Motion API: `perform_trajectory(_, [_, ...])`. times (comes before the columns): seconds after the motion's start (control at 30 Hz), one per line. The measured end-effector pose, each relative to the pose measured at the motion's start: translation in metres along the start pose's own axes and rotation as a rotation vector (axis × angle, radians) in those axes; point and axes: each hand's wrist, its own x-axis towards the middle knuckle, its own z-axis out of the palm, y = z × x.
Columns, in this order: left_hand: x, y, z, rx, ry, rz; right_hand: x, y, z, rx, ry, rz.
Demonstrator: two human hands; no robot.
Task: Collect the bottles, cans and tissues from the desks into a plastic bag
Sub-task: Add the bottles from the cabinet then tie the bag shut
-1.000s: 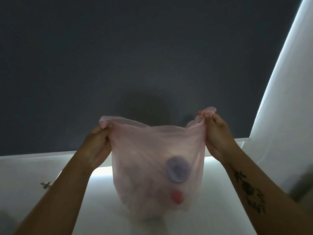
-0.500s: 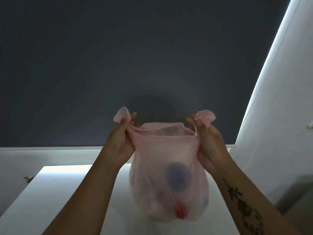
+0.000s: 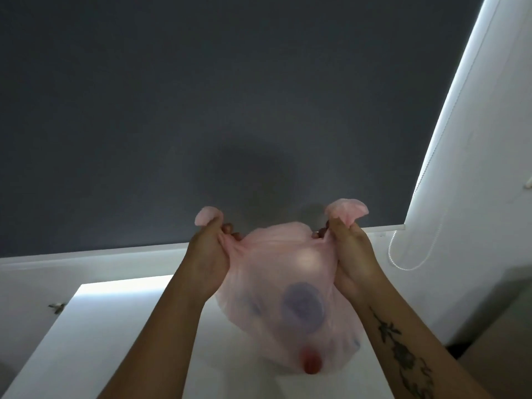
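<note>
Your left hand [image 3: 208,259] and right hand [image 3: 352,256] are each clenched on a handle of the pink bag [image 3: 288,298], with the handle ends poking up past your fists and the mouth pinched nearly shut between them. The bag hangs over the white desk [image 3: 121,326], holding a purple round shape [image 3: 302,308] and a red one [image 3: 311,365] low down. To close it well, I'd judge you should keep both handles taut and level, then cross them close to the load so nothing slips out.

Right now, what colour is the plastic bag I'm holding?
Pale translucent pink, seen in the head view: the plastic bag shows a purple round shape and a red one inside.
</note>
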Motion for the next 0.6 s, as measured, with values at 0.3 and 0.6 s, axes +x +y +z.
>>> perform_trajectory(0.3, [-0.017, -0.037, -0.016, 0.266, -0.013, -0.063, -0.008, 0.029, -0.013, 0.342, 0.072, 0.210])
perform_trajectory(0.6, [-0.021, -0.032, 0.022, 0.409, 0.226, 0.236, -0.009, 0.004, -0.025, 0.077, -0.011, 0.097])
